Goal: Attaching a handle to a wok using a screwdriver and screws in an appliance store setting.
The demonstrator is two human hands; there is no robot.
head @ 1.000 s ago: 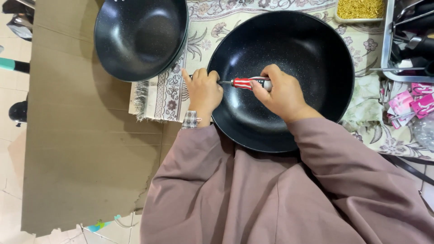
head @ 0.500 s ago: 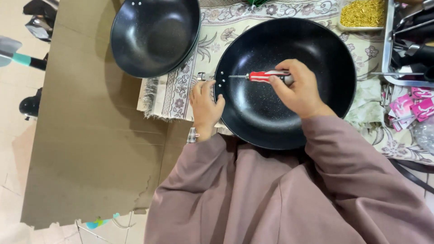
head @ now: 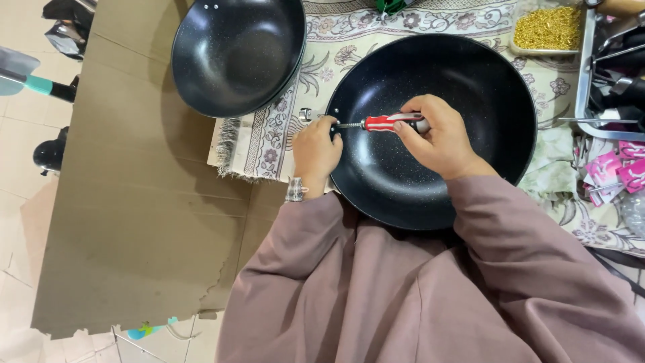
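A large black speckled pan (head: pixel 470 87) lies on a patterned cloth in front of me. My right hand (head: pixel 440 138) is closed around a red-handled screwdriver (head: pixel 386 122) held level inside the pan, its tip at the pan's left wall by two small holes. My left hand (head: pixel 316 151) grips the pan's left rim from outside, beside a small metal fitting (head: pixel 308 114) sticking out of the wall. Both arms wear mauve sleeves.
A second black pan (head: pixel 238 50) sits at the upper left, partly on brown cardboard (head: pixel 134 202). A tray of small gold screws (head: pixel 547 28) is at the top right. A metal rack (head: pixel 608 81) and pink packets (head: pixel 621 171) line the right edge.
The view has shifted, so both pans sit further right and lower in the frame. My right hand has kept the screwdriver at the pan's left wall; my left hand stays on the rim.
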